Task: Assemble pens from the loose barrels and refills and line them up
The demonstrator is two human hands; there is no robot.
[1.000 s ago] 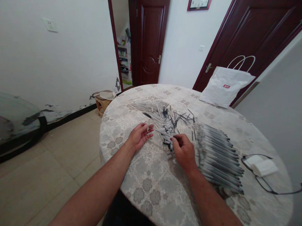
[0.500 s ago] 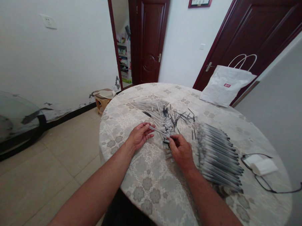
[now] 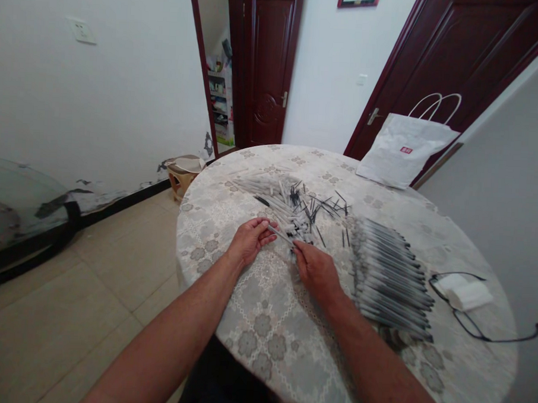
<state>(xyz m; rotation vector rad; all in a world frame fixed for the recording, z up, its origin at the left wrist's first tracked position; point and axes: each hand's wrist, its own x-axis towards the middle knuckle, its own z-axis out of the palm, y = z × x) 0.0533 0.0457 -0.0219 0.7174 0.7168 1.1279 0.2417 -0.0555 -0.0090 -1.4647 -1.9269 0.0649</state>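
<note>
A slim grey pen [image 3: 280, 233] spans the space between my hands above the tablecloth. My left hand [image 3: 252, 236] pinches its left end between thumb and forefinger. At its other end, my right hand [image 3: 316, 266] is closed, fingers pressed together. Just beyond the hands lies a loose pile of pale pen barrels [image 3: 269, 192], with small pen parts [image 3: 300, 229] nearest to the right hand. Thin black sticks like refills [image 3: 315, 208] are scattered at the pile's right. Right of my right hand, many dark-tipped pens [image 3: 393, 278] lie side by side in a row.
Eyeglasses [image 3: 486, 339] and folded white tissue [image 3: 467, 293] lie at the right of the round table [image 3: 262, 367]. A white paper bag [image 3: 405, 151] stands at the back right. A low stool [image 3: 181, 177] is on the floor at the left.
My right hand has moved a little left and turned, its fingers now closer round the pen's right end. My left hand keeps its pinch in nearly the same place.
</note>
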